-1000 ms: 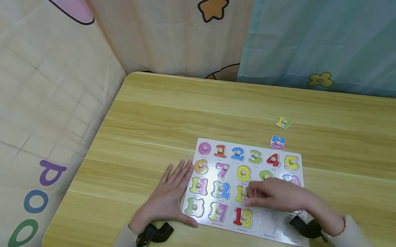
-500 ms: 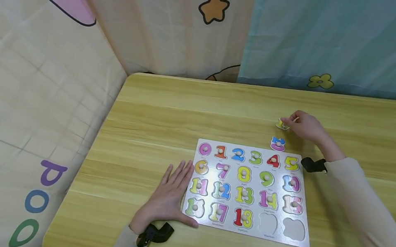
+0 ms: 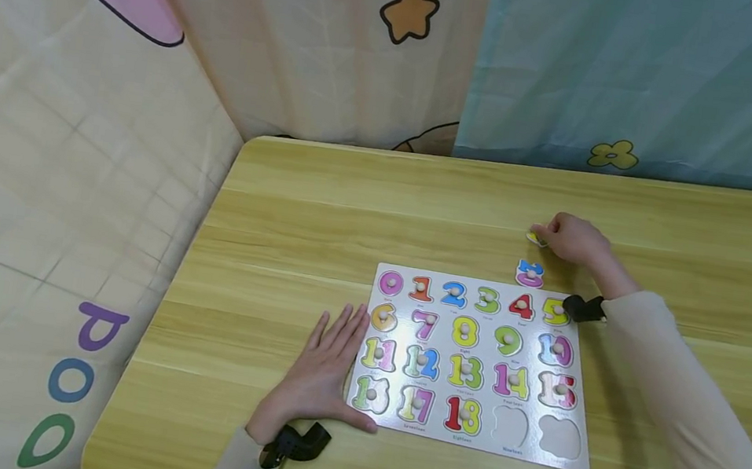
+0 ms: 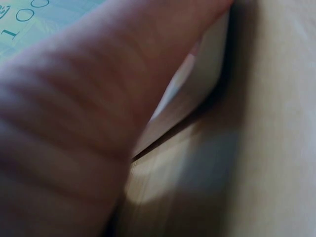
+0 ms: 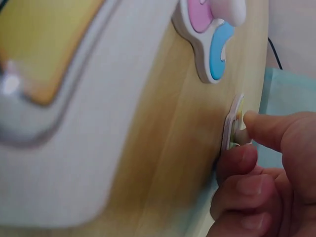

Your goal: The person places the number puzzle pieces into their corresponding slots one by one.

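A pegged number puzzle board lies on the table, rows of coloured numerals seated in it. Its last two recesses, at the lower right, show bare. My left hand lies flat with fingers straight along the board's left edge, its thumb at the near left corner. Beyond the board, my right hand pinches the knob of the number 19 puzzle piece between thumb and index finger. That piece is mostly hidden by the fingers in the head view. Nearer the board sits the number 20 puzzle piece, blue and pink with a white knob.
The wooden table has rounded far corners. Printed curtains hang behind its back edge, and a pale patterned sheet drops along the left. A black strap device sits on each wrist.
My right hand has gone from over the board to the 19 piece at the back, its fingers now closer around the knob. The left hand stays in place.
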`<state>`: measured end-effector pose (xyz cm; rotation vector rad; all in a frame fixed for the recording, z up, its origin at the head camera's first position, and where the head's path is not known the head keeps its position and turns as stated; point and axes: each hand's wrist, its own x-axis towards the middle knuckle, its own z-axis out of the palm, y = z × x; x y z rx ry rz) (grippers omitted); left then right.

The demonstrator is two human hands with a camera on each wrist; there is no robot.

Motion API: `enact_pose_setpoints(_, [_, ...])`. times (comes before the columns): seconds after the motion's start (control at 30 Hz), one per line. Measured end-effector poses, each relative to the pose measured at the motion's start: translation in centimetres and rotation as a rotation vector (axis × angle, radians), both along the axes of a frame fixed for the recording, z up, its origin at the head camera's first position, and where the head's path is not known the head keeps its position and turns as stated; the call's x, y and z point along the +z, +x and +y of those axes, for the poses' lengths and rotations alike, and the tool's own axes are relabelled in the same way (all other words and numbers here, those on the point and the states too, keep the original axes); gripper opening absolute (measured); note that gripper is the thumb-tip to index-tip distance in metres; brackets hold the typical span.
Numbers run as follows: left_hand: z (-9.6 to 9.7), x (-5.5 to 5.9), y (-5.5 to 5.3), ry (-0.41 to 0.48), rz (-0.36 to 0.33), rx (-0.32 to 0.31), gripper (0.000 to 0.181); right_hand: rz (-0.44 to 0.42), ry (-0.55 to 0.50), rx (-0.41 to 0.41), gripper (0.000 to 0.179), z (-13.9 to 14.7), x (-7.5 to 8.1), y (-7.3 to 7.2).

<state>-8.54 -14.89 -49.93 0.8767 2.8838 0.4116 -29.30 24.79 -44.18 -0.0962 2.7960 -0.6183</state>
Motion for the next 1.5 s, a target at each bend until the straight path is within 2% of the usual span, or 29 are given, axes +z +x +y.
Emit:
enact_pose_setpoints(0.27, [0.1, -0.1, 0.0, -0.006, -0.001, -0.003, 0.147, 0.081, -0.031, 0.037, 0.038, 0.2, -0.3, 0.4])
enact_pose_setpoints(0.47, [0.2, -0.2, 0.1, -0.001, -0.006, -0.007, 0.147, 0.163, -0.075, 0.057, 0.038, 0.5, 0.2, 2.2])
enact_pose_setpoints(0.6, [0.3, -0.2, 0.2, 0.005, -0.004, -0.011, 0.147, 0.194, -0.084, 0.101, 0.038, 0.2, 1.0, 5.0])
enact_pose_setpoints(0.77, [0.3, -0.1, 0.2, 0.011, 0.0, -0.01, 0.147, 0.213, -0.076, 0.206, 0.032, -0.9, 1.8, 9.9])
enact_pose_setpoints(0.93, [0.1, -0.2, 0.1, 0.007, 0.009, -0.009, 0.147, 0.163, -0.097, 0.296, 0.027, -2.1, 1.8, 15.0])
enact_pose_setpoints(1.07, [0.1, -0.2, 0.1, 0.009, 0.01, -0.009, 0.147, 0.112, -0.114, 0.339, 0.026, -2.6, 1.1, 18.3])
enact_pose_setpoints(1.17, [0.1, -0.3, 0.1, 0.014, 0.014, -0.009, 0.147, 0.093, -0.128, 0.374, 0.027, -2.7, 0.5, 20.1])
enact_pose_setpoints(1.3, [0.0, -0.3, 0.0, 0.016, 0.019, -0.008, 0.147, 0.089, -0.148, 0.412, 0.028, -2.7, -0.4, 21.9])
enact_pose_setpoints(1.5, [0.1, -0.3, -0.1, 0.01, 0.021, -0.007, 0.147, 0.197, -0.123, 0.462, 0.03, -3.0, -1.8, 23.3])
